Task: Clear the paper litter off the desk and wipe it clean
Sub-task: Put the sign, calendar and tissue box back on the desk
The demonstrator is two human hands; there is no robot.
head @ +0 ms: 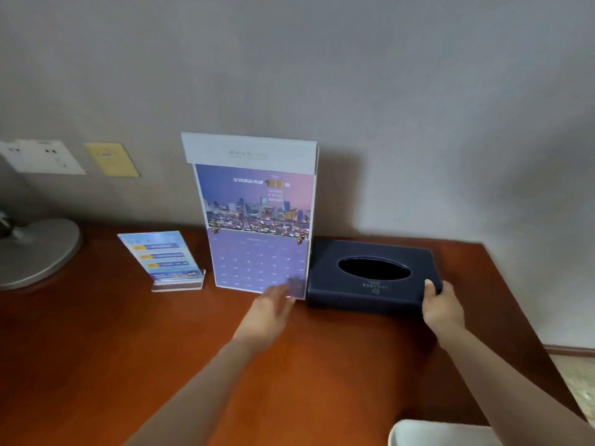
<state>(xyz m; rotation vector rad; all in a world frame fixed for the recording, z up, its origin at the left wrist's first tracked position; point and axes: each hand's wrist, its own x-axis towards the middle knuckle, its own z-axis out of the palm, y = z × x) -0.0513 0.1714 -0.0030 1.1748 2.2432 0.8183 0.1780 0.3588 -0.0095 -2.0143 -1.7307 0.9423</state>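
A dark blue tissue box [370,278] with an oval opening lies at the back right of the reddish-brown wooden desk [128,349]. My right hand [441,307] grips its near right corner, thumb on top. My left hand [273,307] is blurred, fingers apart and empty, at the near left corner of the box and the bottom edge of a tall purple calendar stand [257,220] leaning on the wall. No paper litter or cloth shows on the desk.
A small acrylic sign holder [167,262] with a blue card stands left of the calendar. A round metal lamp base [35,252] sits at the far left. Wall sockets [42,156] are above it. A white rounded object [434,432] pokes in at the bottom right, past the desk's right edge.
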